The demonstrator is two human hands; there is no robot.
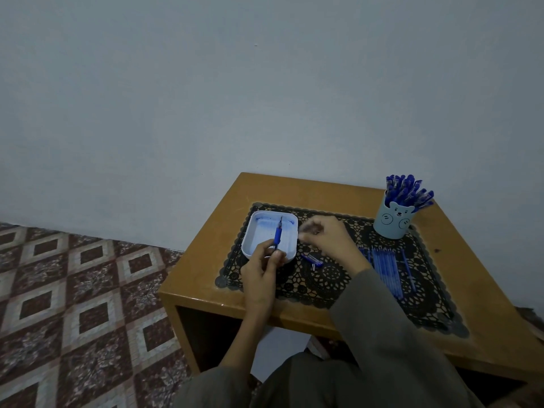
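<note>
We see the left grip (266,257) pinching the blue pen (278,235) by its lower end, and the pen rises from the fingers over the white tray (253,231). The right grip (322,234) is blurred, so we cannot tell whether it holds anything.

On the mat (338,290) the tray (261,231) lies left, loose pens (385,267) right, the cup (393,222) behind them.

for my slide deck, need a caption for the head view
Left hand holds a blue pen over a white tray; blurred right hand beside it.
</note>
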